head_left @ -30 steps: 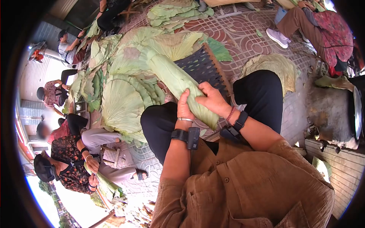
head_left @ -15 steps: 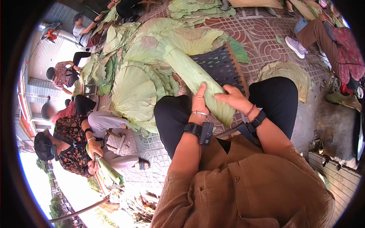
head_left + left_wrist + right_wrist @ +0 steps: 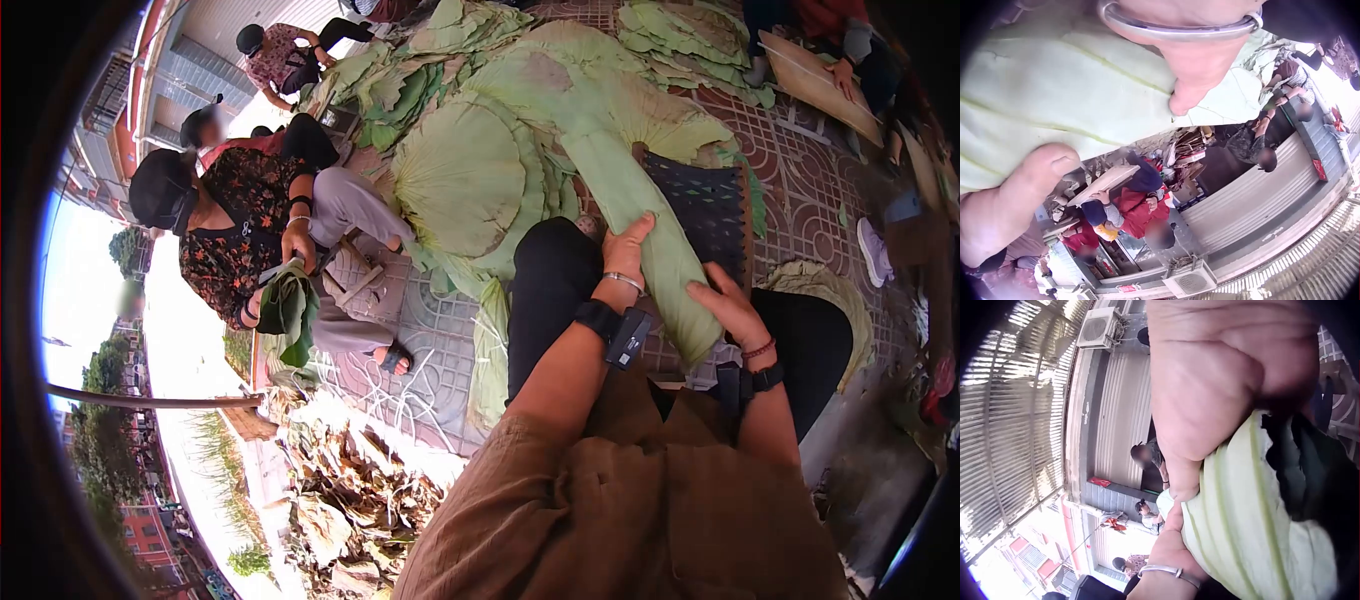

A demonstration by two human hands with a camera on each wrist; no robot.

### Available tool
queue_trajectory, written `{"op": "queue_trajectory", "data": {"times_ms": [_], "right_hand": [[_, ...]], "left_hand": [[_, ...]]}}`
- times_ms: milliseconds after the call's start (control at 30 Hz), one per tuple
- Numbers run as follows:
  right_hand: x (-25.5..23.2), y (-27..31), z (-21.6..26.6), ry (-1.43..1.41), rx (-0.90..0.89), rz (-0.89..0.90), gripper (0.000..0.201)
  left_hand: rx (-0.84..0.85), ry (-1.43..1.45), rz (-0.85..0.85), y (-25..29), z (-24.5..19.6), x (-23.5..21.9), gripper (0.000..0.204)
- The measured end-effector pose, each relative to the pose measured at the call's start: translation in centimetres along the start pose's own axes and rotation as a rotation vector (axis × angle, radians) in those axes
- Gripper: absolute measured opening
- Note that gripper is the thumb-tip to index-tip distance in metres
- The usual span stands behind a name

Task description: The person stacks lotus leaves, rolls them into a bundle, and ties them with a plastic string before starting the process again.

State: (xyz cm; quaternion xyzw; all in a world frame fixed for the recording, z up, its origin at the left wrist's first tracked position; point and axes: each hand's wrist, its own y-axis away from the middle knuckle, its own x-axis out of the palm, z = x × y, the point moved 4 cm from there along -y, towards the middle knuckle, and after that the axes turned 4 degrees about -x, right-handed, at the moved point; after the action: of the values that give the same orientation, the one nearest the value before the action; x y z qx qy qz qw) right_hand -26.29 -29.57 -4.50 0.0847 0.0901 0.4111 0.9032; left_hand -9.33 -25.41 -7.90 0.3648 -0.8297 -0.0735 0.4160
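Observation:
A long roll of pale green lotus leaves [image 3: 655, 240] slants across between my knees, its near end close to my lap. My left hand [image 3: 622, 255] grips the left side of the roll, thumb laid along the top and the other fingers hidden beneath. On the right side, nearer the lower end, my right hand [image 3: 735, 315] holds it with the thumb over the leaf. The left wrist view shows both thumbs pressing the veined leaf surface [image 3: 1047, 81]. Dark, ruffled leaf layers [image 3: 1304, 456] show at the roll's end in the right wrist view.
Stacked lotus leaves [image 3: 465, 180] spread over the tiled floor ahead. A dark perforated mat [image 3: 700, 200] lies beyond the roll. At left a seated person [image 3: 250, 225] handles a leaf bundle [image 3: 288, 305]. Dry leaves [image 3: 350, 490] are heaped at lower left.
The head view has swung left, so the scene shifts right. My right hand has moved from over the roll to its side, thumb on top. The neighbour's bundle has turned.

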Motion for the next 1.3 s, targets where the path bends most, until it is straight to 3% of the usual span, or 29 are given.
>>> {"op": "queue_trajectory", "data": {"times_ms": [133, 233, 333, 467, 600, 667, 700, 733, 800, 1000, 1067, 1133, 1300], "right_hand": [[0.0, 0.1, 0.3, 0.017, -0.013, 0.075, 0.025], [-0.2, -0.1, -0.3, -0.107, -0.053, -0.058, 0.017], [0.1, -0.8, -0.2, -0.242, -0.154, -0.158, 0.015], [-0.1, -1.8, -1.5, -0.289, -0.190, -0.234, 0.015], [0.6, -2.4, -1.6, -0.245, -0.228, -0.204, 0.025], [1.1, -2.1, -0.4, -0.529, -0.230, -0.326, 0.038], [0.5, -1.5, 0.5, -0.379, -0.152, -0.314, 0.047], [-0.1, -1.6, 0.2, -0.373, -0.139, -0.351, 0.044], [-1.3, -2.2, -1.8, -0.351, -0.070, -0.404, 0.037], [-0.3, -2.4, -3.0, -0.331, -0.023, -0.402, 0.019], [0.2, -2.1, -2.7, -0.322, -0.011, -0.429, 0.016], [0.4, -2.0, -3.0, -0.281, 0.017, -0.410, 0.015], [0.5, -2.2, -3.9, -0.251, 0.087, -0.389, 0.015]], "left_hand": [[0.037, -0.008, 0.003, -0.4, 0.6, -0.5, 0.041], [-0.015, -0.017, 0.081, -0.4, 1.3, -0.2, 0.046], [-0.177, -0.030, 0.315, 0.9, 3.5, 0.6, 0.053], [-0.245, -0.085, 0.384, 2.7, 4.9, 0.8, 0.050], [-0.111, -0.145, 0.261, 3.3, 2.1, 0.9, 0.042], [-0.056, -0.163, 0.201, 3.3, -0.6, 1.0, 0.039], [-0.040, -0.027, 0.188, 3.2, -2.6, 1.0, 0.038], [-0.026, 0.106, 0.176, 2.9, -4.7, 0.8, 0.036], [-0.191, 0.345, 0.304, 2.0, -8.3, 0.2, 0.037], [-0.079, 0.335, 0.215, -1.7, -15.1, -7.6, 0.037], [0.000, 0.301, 0.052, -2.1, -16.0, -11.9, 0.036], [0.005, 0.310, 0.052, -1.4, -16.5, -15.3, 0.037], [0.030, 0.298, -0.163, -0.6, -15.9, -23.4, 0.037]]}}
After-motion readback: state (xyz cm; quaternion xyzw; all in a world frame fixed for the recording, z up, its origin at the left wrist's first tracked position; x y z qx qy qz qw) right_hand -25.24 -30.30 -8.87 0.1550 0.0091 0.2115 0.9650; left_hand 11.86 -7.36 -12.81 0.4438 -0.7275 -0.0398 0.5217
